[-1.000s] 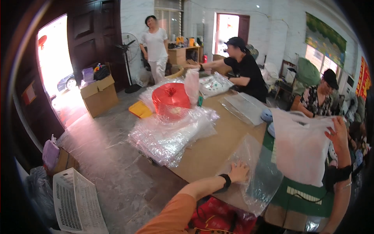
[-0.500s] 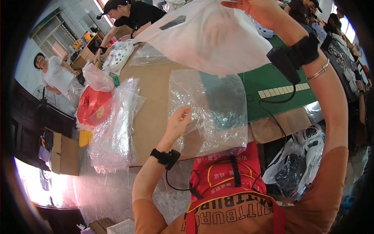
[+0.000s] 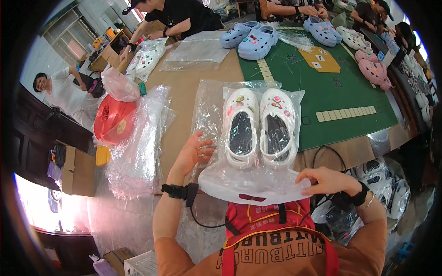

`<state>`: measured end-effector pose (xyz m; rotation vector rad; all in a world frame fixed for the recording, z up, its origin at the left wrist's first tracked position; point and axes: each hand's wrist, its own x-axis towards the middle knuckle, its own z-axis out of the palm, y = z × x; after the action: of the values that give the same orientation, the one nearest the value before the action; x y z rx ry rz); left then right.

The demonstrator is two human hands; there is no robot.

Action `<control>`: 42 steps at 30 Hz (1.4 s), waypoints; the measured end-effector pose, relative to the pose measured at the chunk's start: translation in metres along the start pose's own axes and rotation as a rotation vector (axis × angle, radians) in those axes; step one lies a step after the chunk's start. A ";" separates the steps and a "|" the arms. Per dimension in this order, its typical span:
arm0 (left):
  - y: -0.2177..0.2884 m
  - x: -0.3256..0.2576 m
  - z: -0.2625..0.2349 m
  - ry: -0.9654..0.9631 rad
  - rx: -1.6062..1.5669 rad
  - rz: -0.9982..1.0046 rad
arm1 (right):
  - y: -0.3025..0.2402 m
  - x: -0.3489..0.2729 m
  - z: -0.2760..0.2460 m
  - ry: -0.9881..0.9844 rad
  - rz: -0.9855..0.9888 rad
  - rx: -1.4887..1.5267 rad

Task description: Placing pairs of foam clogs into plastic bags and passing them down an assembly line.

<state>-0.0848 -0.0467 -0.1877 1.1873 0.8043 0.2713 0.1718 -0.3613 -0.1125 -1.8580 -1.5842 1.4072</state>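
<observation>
A pair of white clogs (image 3: 241, 129) with coloured charms lies inside a clear plastic bag (image 3: 296, 115), toes pointing away from me. The bag's frosted mouth with its cut-out handle (image 3: 216, 187) hangs over the near table edge. My right hand (image 3: 329, 180) pinches the right corner of that mouth. Beside the bag's left side, my left hand (image 3: 193, 154) is open, fingers apart, at the rim of another clear bag (image 3: 205, 112) that lies partly beneath the clogs.
Stacked clear bags (image 3: 138, 156) and a red plastic roll (image 3: 113, 119) lie to the left. Blue clogs (image 3: 258, 43) stand on the green board (image 3: 350, 101) at the back, pink clogs (image 3: 375, 71) farther right. A co-worker (image 3: 184, 18) leans over the far left side. Bagged shoes (image 3: 382, 188) sit low right.
My right hand has come down from the upper right to the near edge. The frosted bag, held up before, now lies flat with the clogs in it. My left hand has shifted left.
</observation>
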 end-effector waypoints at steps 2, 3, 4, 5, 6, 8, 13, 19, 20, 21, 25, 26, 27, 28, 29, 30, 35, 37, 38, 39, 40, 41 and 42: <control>0.003 -0.010 0.015 -0.036 0.215 0.006 | 0.012 -0.004 0.012 0.068 -0.071 0.445; 0.005 -0.016 0.023 -0.071 0.430 0.006 | 0.014 -0.005 0.017 0.067 -0.074 0.441; 0.011 -0.020 0.029 -0.103 0.487 -0.068 | 0.016 -0.005 0.020 0.158 0.045 0.609; 0.006 -0.020 0.030 -0.099 0.484 -0.063 | 0.019 -0.006 0.024 0.250 0.165 0.773; -0.002 -0.022 0.030 -0.110 0.468 0.040 | 0.030 -0.005 0.031 0.241 0.201 0.827; -0.014 -0.022 0.027 -0.120 0.446 0.152 | 0.037 -0.002 0.039 0.206 0.226 0.866; -0.009 -0.028 0.041 -0.319 0.423 0.136 | 0.027 0.007 0.062 0.163 0.183 1.035; -0.014 -0.029 0.055 -0.273 0.359 0.156 | 0.045 0.049 0.064 0.088 -0.044 1.459; -0.016 -0.028 0.053 -0.267 0.366 0.132 | 0.042 0.054 0.066 0.111 -0.051 1.456; -0.018 -0.028 0.049 -0.260 0.375 0.111 | 0.037 0.059 0.067 0.071 -0.084 1.442; -0.024 -0.030 0.042 -0.273 0.258 0.000 | 0.020 0.069 0.075 0.067 -0.016 1.557; -0.023 -0.035 0.049 -0.233 0.214 0.045 | 0.030 0.076 0.078 0.001 -0.002 1.651; -0.017 -0.035 0.051 -0.255 0.234 0.042 | 0.039 0.083 0.076 0.023 -0.018 1.669; -0.015 -0.036 0.052 -0.295 0.262 0.010 | 0.044 0.087 0.081 0.011 0.001 1.695; -0.014 -0.034 0.053 -0.338 0.292 -0.025 | 0.048 0.088 0.087 0.001 0.019 1.726; -0.020 -0.029 0.053 -0.329 0.257 0.034 | 0.045 0.083 0.086 0.036 0.045 1.757; -0.027 -0.012 0.024 0.077 0.239 0.262 | 0.045 0.093 0.072 -0.060 -0.139 1.666; -0.041 -0.007 0.020 0.103 0.359 0.346 | 0.046 0.099 0.060 0.049 -0.173 1.523; -0.049 -0.004 0.011 0.186 0.434 0.449 | 0.032 0.089 0.048 0.130 -0.110 1.429; -0.057 0.000 0.001 0.153 0.445 0.449 | 0.021 0.074 0.035 0.085 -0.101 1.395; -0.062 0.003 -0.006 0.108 0.796 0.514 | 0.014 0.064 0.027 0.136 -0.130 1.382; -0.067 0.010 -0.011 0.065 1.144 0.579 | 0.009 0.058 0.022 0.185 -0.156 1.365; -0.064 0.011 0.005 0.042 1.133 0.599 | 0.010 0.048 0.016 0.256 -0.236 1.333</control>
<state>-0.0872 -0.0681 -0.2491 2.5038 0.6014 0.3346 0.1596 -0.3282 -0.1495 -0.9135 -0.4036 1.4287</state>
